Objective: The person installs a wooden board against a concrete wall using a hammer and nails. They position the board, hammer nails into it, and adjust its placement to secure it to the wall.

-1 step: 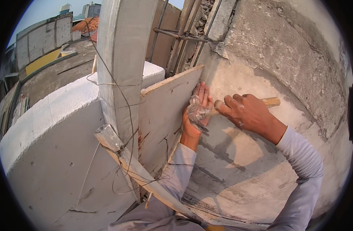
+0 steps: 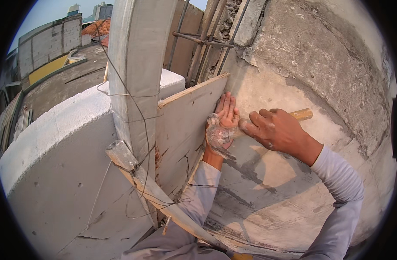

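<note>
My right hand [image 2: 271, 129] is closed round the wooden handle of a claw hammer [image 2: 301, 115], and the handle's end sticks out to the right of the fist. The worn, dusty hammer head [image 2: 219, 135] is in front of my left palm and hides part of it. My left hand [image 2: 227, 109] has its fingers stretched upward and its palm showing, beside the face of an upright board [image 2: 190, 117]. Whether the hammer head touches the palm or the board, I cannot tell.
A tall grey post [image 2: 140, 65] with loose wire stands left of the board. A slanted wooden batten [image 2: 163, 201] crosses above my left forearm. Low white block wall [image 2: 68, 143] at left; steel rebar [image 2: 202, 41] behind; rough plastered wall [image 2: 319, 65] at right.
The hammer head has tilted and shifted slightly, and its claw sits a little lower. My right hand has moved slightly with it. The left hand stays almost in place.
</note>
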The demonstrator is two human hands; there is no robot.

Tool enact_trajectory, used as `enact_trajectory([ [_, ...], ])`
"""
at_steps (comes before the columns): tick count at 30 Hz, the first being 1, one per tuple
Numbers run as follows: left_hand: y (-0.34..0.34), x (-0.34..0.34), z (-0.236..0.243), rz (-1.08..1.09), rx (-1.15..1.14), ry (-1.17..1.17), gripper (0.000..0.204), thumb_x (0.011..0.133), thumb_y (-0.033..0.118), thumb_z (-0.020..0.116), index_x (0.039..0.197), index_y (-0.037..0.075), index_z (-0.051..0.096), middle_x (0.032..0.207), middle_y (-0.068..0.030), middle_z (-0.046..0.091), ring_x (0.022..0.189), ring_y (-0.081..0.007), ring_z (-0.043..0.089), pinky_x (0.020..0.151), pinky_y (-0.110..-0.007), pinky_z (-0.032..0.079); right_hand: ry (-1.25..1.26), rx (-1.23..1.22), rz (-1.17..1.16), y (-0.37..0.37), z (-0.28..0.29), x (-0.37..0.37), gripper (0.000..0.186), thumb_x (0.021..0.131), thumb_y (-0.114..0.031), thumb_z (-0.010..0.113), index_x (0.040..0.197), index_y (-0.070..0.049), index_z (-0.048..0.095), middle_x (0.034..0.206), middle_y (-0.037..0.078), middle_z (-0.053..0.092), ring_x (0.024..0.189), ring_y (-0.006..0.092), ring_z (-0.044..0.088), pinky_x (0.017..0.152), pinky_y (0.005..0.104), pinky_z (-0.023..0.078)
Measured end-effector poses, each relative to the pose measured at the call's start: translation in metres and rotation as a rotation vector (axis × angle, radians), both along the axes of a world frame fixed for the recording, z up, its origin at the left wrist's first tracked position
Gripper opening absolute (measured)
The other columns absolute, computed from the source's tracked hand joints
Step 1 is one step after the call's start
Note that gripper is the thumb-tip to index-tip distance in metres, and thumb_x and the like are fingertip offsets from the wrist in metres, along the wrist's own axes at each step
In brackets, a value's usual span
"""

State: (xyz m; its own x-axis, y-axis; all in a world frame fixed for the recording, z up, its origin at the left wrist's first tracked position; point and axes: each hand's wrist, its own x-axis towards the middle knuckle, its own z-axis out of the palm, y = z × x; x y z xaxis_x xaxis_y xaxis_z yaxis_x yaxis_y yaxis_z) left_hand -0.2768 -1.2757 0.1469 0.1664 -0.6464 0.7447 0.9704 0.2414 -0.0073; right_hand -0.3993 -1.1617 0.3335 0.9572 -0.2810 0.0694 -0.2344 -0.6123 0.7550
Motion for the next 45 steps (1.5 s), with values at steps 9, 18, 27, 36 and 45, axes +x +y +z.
enact_trajectory([
  [9, 0.024, 0.001, 0.021, -0.258, 0.183, 0.222, 0.048, 0.108, 0.016, 0.039, 0.155, 0.006, 0.038, 0.162, -0.0096, 0.04, 0.151, -0.0255, 0.036, 0.124, -0.044, 0.03, -0.041, -0.013, 0.065, -0.008, 0.001, 0.003, 0.027, 0.091, -0.018, 0.064, 0.116, -0.011, 0.057, 0.088, 0.006, 0.063, 0.069, 0.0209, 0.068, 0.054, 0.0345, 0.052],
  [18, 0.013, 0.009, 0.016, -0.457, 0.084, 0.353, 0.047, 0.108, 0.021, 0.045, 0.151, 0.003, 0.042, 0.161, -0.0106, 0.041, 0.149, -0.0274, 0.039, 0.123, -0.045, 0.034, -0.081, -0.056, 0.011, -0.008, -0.007, 0.004, 0.025, 0.091, -0.016, 0.063, 0.115, -0.011, 0.057, 0.085, 0.006, 0.063, 0.067, 0.0227, 0.068, 0.054, 0.0367, 0.054],
  [27, 0.049, 0.005, 0.01, -0.247, 0.232, 0.124, 0.047, 0.11, 0.027, 0.041, 0.151, 0.004, 0.041, 0.159, -0.0155, 0.042, 0.148, -0.0282, 0.038, 0.124, -0.044, 0.032, -0.274, -0.022, -0.138, 0.023, -0.033, -0.015, 0.033, 0.09, -0.016, 0.065, 0.122, -0.009, 0.058, 0.088, 0.006, 0.057, 0.069, 0.0214, 0.064, 0.052, 0.0353, 0.05],
  [36, 0.136, -0.017, -0.067, -0.204, 0.192, -0.125, 0.056, 0.108, 0.037, 0.047, 0.156, 0.013, 0.03, 0.148, -0.0247, 0.052, 0.146, -0.0354, 0.041, 0.123, -0.05, 0.028, -0.494, 0.388, -0.224, 0.043, -0.162, -0.048, 0.042, 0.092, -0.016, 0.061, 0.125, 0.009, 0.053, 0.115, 0.028, 0.062, 0.094, 0.0367, 0.068, 0.069, 0.0414, 0.056],
  [45, 0.178, -0.008, -0.156, -0.065, 0.729, -0.433, 0.069, 0.1, 0.026, 0.06, 0.157, 0.014, 0.023, 0.11, -0.0062, 0.058, 0.107, -0.0234, 0.057, 0.103, -0.044, 0.046, -0.636, 0.683, -0.063, 0.006, -0.069, -0.003, 0.037, 0.1, -0.013, 0.059, 0.135, -0.002, 0.055, 0.127, 0.021, 0.062, 0.096, 0.037, 0.068, 0.086, 0.0447, 0.054],
])
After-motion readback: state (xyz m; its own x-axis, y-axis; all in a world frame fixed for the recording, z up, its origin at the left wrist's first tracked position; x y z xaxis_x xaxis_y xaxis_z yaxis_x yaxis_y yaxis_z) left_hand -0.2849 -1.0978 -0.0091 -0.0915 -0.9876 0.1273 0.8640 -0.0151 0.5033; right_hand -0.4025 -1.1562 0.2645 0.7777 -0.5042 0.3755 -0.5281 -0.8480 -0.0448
